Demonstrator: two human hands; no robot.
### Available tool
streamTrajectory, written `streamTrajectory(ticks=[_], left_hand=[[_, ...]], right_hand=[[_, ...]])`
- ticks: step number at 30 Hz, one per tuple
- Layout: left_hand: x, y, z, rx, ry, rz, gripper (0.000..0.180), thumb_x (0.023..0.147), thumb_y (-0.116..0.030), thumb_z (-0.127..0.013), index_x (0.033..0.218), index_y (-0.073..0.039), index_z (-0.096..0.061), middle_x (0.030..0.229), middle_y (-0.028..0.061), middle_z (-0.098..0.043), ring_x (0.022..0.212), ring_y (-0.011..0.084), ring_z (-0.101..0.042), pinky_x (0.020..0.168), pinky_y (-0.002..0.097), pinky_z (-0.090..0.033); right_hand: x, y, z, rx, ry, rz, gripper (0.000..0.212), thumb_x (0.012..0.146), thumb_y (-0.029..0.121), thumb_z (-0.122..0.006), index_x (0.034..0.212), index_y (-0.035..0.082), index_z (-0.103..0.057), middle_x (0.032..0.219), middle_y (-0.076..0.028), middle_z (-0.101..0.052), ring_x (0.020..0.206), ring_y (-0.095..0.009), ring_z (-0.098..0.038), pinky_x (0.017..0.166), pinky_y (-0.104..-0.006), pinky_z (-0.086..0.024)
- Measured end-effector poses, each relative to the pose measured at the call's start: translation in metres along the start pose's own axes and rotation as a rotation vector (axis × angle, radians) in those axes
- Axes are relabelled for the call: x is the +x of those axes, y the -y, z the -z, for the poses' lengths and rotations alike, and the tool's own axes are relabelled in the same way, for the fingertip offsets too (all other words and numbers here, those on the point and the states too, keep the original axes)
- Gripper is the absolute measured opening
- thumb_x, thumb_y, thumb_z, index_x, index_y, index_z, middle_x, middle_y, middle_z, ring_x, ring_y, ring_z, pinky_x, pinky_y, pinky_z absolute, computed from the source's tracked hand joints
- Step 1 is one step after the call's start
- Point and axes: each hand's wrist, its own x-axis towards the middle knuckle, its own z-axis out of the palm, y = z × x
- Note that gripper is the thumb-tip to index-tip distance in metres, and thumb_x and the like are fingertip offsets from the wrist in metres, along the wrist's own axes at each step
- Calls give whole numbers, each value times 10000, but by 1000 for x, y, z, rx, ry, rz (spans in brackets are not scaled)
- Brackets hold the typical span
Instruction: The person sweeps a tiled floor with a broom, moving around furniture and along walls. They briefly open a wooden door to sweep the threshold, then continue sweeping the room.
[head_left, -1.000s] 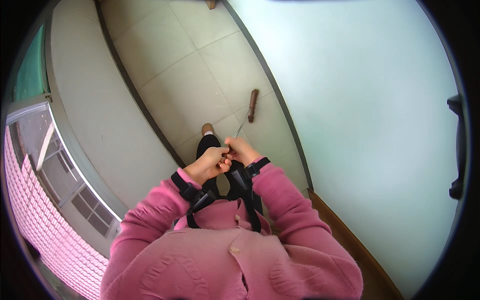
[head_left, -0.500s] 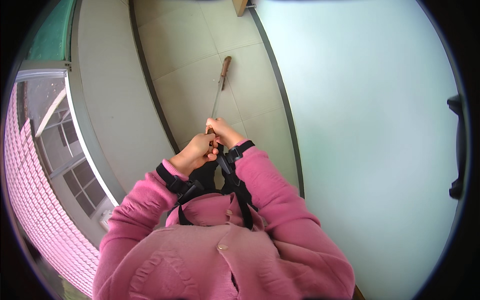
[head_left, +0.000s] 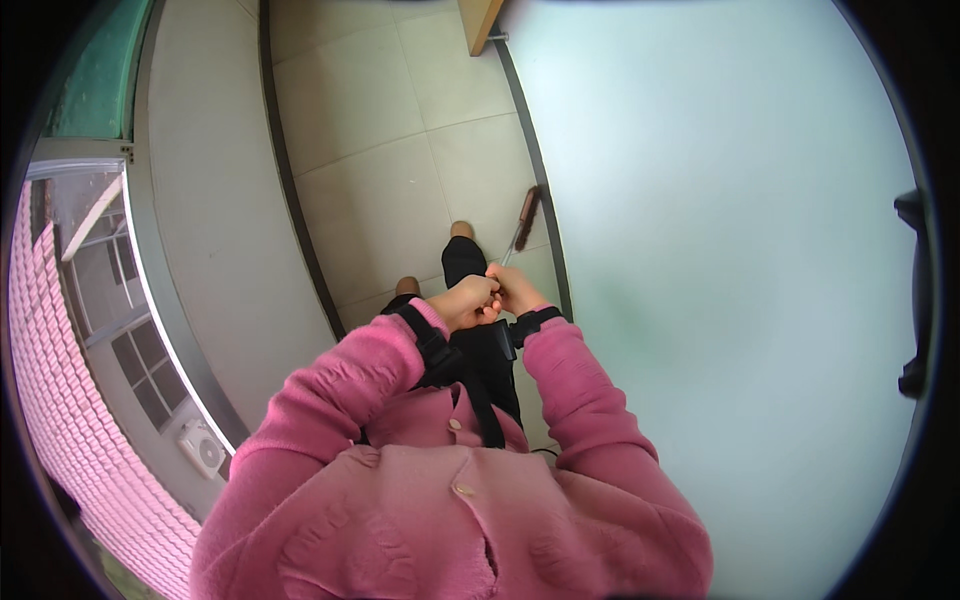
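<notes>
A broom with a thin pale handle and a narrow brown brush head [head_left: 527, 217] slants away from me to the right. Its head rests on the floor by the foot of the right wall. Around the upper end of the handle, my left hand [head_left: 470, 302] is closed, close in front of my body. My right hand [head_left: 518, 290] grips the handle beside it, the two hands touching. Most of the handle within the fingers is hidden. Both wrists carry black straps over pink sleeves.
I stand on a beige tiled floor [head_left: 380, 190] between a pale right wall [head_left: 720, 250] and a left wall [head_left: 205, 170], both edged in dark skirting. A wooden door edge [head_left: 478, 22] juts out ahead. At the left is a window [head_left: 140, 290]. My brown shoe [head_left: 461, 229] is forward.
The broom head has swung right and closer to me, from mid-floor to the right wall. Both hands have shifted right with the handle, and my shoes have come into view.
</notes>
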Motion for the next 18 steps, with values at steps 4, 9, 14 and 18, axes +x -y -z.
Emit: streamTrajectory(ticks=[4,9,14,18], left_hand=[[-34,0,-8,-87,-108,-94,139,904,-97,-403,800,-16,-449,661,51,-468,476,104,-395,363,205,-255],[-68,-6,-57,-123,-197,-256,131,921,-148,-401,862,-38,-442,688,28,-436,528,109,-400,405,211,-271],[-74,-18,-139,-104,-238,-369,124,933,-165,-377,948,-50,-421,722,29,-422,540,114,-404,420,219,-283],[-85,-7,-175,-108,-138,-343,121,942,-166,-376,958,-57,-427,733,26,-421,527,101,-362,397,206,-262]], right_hand=[[-21,12,-6,88,322,-3,171,784,181,-524,648,81,-496,582,-43,-501,458,-142,-463,437,-255,-369],[-23,65,-25,-113,339,22,206,761,165,-489,614,20,-488,543,-56,-464,432,-137,-392,410,-279,-319],[-49,126,-3,-231,362,77,235,780,163,-476,625,-12,-500,526,-72,-467,412,-144,-386,376,-291,-291],[-82,139,25,-231,223,68,218,763,141,-489,602,-6,-501,505,-84,-474,363,-138,-356,325,-270,-231]])
